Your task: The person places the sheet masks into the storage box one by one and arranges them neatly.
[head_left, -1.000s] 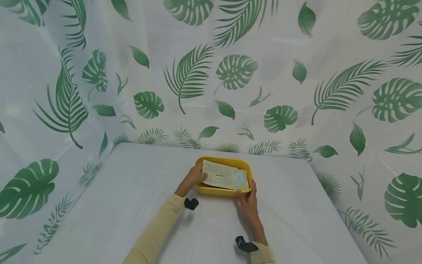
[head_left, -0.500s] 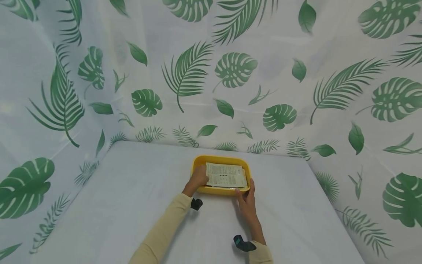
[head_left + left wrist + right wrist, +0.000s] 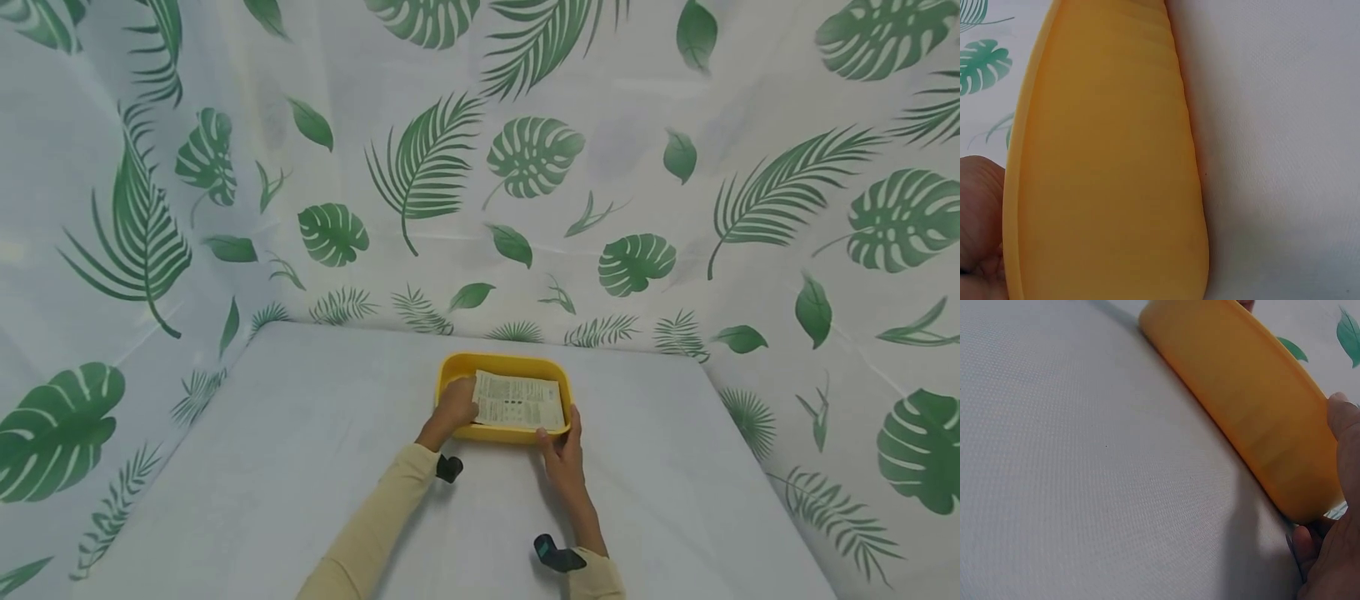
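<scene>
The paper (image 3: 519,402) lies sideways in the tray (image 3: 501,364), between our hands: left hand (image 3: 457,407) pinches it, right hand (image 3: 564,448) grips the tray's corner.

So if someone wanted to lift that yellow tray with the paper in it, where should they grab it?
Probably by the raised rim at its two short ends, coming in from the left and right sides. The yellow tray is shallow and oblong, with a lip that fingers can hook under. A grip at both ends should keep it level, so the printed sheet lying flat inside stays put.
</scene>
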`<action>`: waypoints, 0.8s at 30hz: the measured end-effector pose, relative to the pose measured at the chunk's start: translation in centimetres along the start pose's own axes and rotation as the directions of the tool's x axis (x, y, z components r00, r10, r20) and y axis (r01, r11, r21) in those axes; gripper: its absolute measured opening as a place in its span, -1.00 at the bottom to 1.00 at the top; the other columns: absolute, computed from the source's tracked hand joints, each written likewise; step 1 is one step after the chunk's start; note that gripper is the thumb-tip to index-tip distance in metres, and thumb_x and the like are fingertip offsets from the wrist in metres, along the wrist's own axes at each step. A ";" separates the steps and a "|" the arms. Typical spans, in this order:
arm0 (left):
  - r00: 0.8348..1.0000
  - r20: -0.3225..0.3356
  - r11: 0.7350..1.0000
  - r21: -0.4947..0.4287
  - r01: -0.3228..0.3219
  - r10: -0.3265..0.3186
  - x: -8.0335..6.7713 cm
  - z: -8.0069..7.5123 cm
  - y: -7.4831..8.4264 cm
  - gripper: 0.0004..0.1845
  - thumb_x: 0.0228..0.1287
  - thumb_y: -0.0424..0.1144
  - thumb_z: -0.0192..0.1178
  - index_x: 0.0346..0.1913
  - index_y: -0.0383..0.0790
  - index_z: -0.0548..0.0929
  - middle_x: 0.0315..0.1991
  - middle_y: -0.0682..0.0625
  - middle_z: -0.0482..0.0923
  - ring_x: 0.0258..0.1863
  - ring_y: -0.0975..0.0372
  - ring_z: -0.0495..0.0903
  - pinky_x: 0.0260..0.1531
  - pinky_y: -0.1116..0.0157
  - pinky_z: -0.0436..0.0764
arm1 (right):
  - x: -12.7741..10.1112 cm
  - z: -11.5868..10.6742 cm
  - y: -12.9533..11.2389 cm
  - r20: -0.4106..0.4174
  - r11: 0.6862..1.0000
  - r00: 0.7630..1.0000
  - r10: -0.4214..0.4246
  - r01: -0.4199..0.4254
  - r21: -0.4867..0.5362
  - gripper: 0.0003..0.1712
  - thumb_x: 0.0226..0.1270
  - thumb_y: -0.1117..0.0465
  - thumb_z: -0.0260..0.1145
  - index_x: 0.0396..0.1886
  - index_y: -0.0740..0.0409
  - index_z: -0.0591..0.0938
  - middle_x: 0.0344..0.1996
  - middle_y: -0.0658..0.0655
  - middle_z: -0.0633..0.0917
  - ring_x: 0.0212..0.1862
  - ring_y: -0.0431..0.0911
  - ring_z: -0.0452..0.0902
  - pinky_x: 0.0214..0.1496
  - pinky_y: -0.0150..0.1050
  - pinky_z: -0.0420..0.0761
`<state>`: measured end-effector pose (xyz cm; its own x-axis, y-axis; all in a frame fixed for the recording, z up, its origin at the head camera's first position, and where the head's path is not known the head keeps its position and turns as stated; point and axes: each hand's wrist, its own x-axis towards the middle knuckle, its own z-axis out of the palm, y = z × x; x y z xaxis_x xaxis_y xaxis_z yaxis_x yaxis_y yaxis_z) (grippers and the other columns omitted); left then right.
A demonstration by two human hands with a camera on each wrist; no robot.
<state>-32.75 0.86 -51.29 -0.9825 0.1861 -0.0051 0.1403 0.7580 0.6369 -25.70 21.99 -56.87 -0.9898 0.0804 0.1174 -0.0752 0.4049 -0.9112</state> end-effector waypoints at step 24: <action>0.988 -0.152 0.998 -0.059 0.016 -0.025 -0.5 0.6 0.0 -0.57 0.39 -0.35 0.08 0.27 -0.45 0.47 0.18 -0.25 0.56 0.16 0.01 0.57 0.20 0.07 0.50 | 0.3 0.2 0.2 -0.009 1.000 1.000 -0.010 0.010 0.000 -0.02 0.48 0.03 0.16 0.57 0.04 -0.27 0.57 0.28 -0.16 0.58 0.16 -0.23 0.54 0.08 0.00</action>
<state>-32.20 1.17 -51.72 -0.9929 0.0699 0.0959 0.1167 0.7229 0.6811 -26.00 21.97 -57.12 -0.9878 0.0847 0.1303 -0.0853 0.4054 -0.9101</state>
